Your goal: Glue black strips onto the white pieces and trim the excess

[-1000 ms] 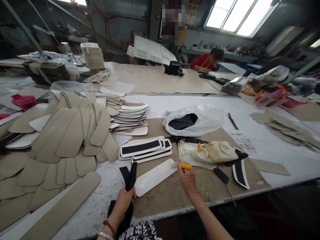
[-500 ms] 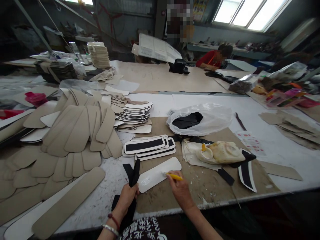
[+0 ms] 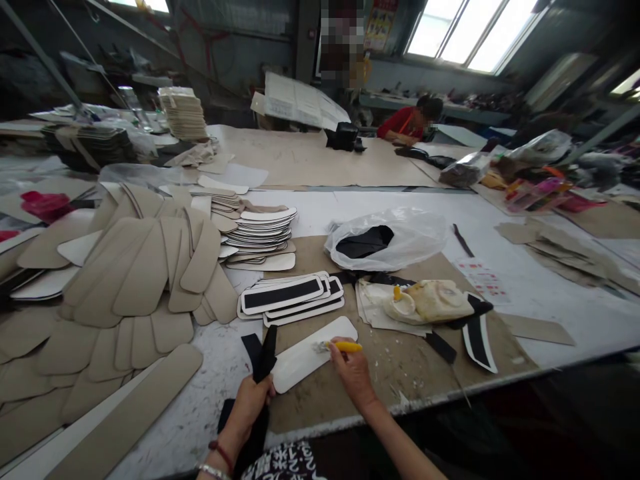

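My right hand (image 3: 351, 373) is closed round a yellow-handled brush (image 3: 345, 346), whose bristles touch the white surface of a long rounded piece (image 3: 300, 357). My left hand (image 3: 254, 399) grips black strips (image 3: 266, 353) beside the piece's lower left end. The piece lies tilted on a brown sheet (image 3: 370, 387). Just behind it are several white-edged pieces with black strips on them (image 3: 285, 295). To the right, a stained yellowish container (image 3: 437, 301) with a small yellow item in its opening rests on white sheets.
Many beige rounded pieces (image 3: 137, 267) cover the left side. A stack of white-edged pieces (image 3: 263, 233) stands behind, beside a clear bag (image 3: 415, 237) holding black material. One curved piece (image 3: 480, 343) lies at the right. A person in red (image 3: 400, 123) leans over the far table.
The brush in my right hand has moved slightly left along the white piece. My view has shifted a little to the right. My left hand still holds the black strips.
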A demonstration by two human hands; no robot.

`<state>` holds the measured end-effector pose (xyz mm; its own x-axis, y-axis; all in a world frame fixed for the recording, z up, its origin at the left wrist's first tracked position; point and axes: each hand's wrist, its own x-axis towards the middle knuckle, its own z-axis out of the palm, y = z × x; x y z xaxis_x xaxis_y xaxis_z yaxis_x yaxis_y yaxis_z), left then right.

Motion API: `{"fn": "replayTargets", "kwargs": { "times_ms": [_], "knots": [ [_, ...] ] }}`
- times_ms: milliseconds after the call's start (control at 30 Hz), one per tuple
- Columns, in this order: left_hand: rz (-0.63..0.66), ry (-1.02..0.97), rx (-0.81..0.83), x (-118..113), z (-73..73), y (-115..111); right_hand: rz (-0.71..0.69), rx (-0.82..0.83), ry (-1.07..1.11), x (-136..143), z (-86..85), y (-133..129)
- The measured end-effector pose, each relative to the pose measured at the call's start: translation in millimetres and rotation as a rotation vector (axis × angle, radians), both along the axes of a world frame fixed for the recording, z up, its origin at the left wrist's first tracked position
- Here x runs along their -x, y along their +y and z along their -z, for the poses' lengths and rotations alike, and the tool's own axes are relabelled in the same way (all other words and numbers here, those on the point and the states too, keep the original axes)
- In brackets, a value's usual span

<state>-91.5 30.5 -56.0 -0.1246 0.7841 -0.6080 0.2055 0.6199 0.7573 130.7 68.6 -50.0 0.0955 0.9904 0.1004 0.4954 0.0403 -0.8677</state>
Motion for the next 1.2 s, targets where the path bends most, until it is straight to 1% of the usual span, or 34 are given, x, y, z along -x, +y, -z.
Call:
{"fn": "replayTargets", "kwargs": {
  "times_ms": [67, 133, 200, 267, 333, 433, 600, 700, 800, 867, 933, 1000, 1100, 1200],
  "knots": [
    [-0.005, 0.004, -0.001, -1, 0.4, 0, 0.034, -0.074, -0.12, -24, -1.8, 9],
    [-0.006, 0.011, -0.001, -1, 1.0, 0, 0.064, -0.126, -0.204, -43, -2.8, 18],
    [-0.005, 0.019, 0.0, -1, 1.4, 0, 0.082, -0.175, -0.263, -55, -2.7, 24],
    [0.0, 0.024, 0.0, -1, 1.4, 0, 0.081, -0.22, -0.302, -60, -2.3, 28],
    [0.001, 0.029, -0.001, -1, 0.9, 1, 0.053, -0.253, -0.319, -60, -3.1, 27],
    [-0.005, 0.035, -0.004, -1, 0.4, 2, -0.032, -0.25, -0.316, -52, -7.6, 17],
    [-0.032, 0.048, 0.006, -2, 0.4, 3, -0.114, -0.17, -0.226, -26, -22.2, -8],
    [-0.08, 0.063, 0.013, 0, -5.2, 5, -0.134, -0.115, -0.161, -17, -34.5, -13],
    [-0.147, 0.078, -0.023, 8, -19.7, 7, -0.107, -0.047, -0.127, -17, -48.2, -9],
    [-0.175, 0.078, -0.043, 16, -34.0, 6, -0.097, -0.002, -0.091, -15, -56.8, -4],
    [-0.18, 0.064, -0.041, 23, -50.9, 4, -0.118, 0.044, -0.031, -9, -65.3, 0],
    [-0.158, -0.002, -0.044, 27, -69.1, 1, -0.172, 0.083, 0.032, 4, -74.5, 3],
    [-0.113, -0.176, -0.058, 30, -95.7, -2, -0.29, 0.112, 0.104, 32, -88.3, 5],
    [-0.1, -0.276, -0.061, 28, -117.4, -4, -0.371, 0.175, 0.187, 63, -98.4, 6]
  ]
}}
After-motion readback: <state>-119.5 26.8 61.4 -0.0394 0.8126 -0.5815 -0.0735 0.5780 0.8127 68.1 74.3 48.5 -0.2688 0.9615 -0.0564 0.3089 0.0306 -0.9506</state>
